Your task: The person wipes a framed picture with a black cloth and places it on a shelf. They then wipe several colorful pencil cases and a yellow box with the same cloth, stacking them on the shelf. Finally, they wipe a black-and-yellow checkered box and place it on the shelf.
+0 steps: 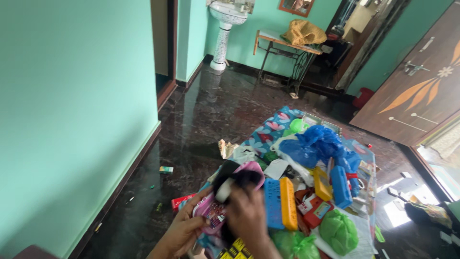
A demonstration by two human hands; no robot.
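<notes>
A pink pouch is held from below in the left hand, whose fingers are curled round its lower edge. The right hand is laid over the pouch's mouth, its fingers pinched on a dark and white bundle that is partly blurred; what kind of thing it is cannot be told. The pouch is found at the 7 o'clock edge of a heap of things spread on a flowered blue cloth on the dark polished floor.

Just to 3 o'clock of the hands a flat blue case and an orange case are seen side by side, touching. Further to 3 o'clock a small yellow box and a blue box are set, with a red carton bearing a pale label below them. At 5 o'clock two knotted green bags are lying. At 1 o'clock a crumpled blue plastic bag is piled over a white one. A small red packet is seen at 9 o'clock of the pouch, and a tiny carton lies apart on the floor near the green wall.

At 12 o'clock, well apart, a desk carrying a yellow sack and a white washbasin are placed against the far wall.
</notes>
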